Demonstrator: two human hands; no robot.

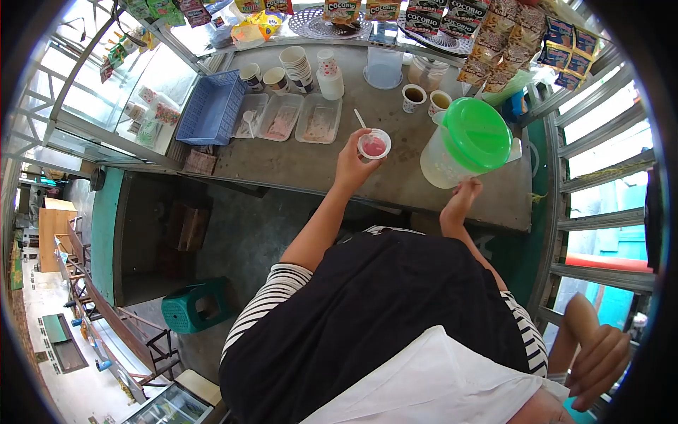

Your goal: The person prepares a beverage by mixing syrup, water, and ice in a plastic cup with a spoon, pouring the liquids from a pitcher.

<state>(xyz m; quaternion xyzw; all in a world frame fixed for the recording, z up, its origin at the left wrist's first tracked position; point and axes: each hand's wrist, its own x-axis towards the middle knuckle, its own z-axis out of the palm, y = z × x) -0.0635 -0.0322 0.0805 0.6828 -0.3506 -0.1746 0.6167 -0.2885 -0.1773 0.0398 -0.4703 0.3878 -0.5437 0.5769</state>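
My left hand (353, 164) is closed round a small paper cup (385, 139) held over the counter's front part. Pink contents fill part of the cup, and a white plastic spoon (359, 118) leans out of it. My right hand (460, 203) has its fingers curled in, just below the base of a clear pitcher (439, 164) with a green lid (474, 134). Whether it touches the pitcher or holds anything small, I cannot make out. Behind the pitcher stand two cups, one with dark liquid (414, 96) and one with yellowish liquid (439, 102).
On the counter (395, 177), shallow tubs (319, 120) with pinkish contents sit beside a blue basket (205, 109), stacked paper cups (296, 65) and a white bottle (330, 85). Hanging sachets (494, 42) line the top. Another person's hand (599, 357) shows at lower right. A green stool (194, 307) stands left.
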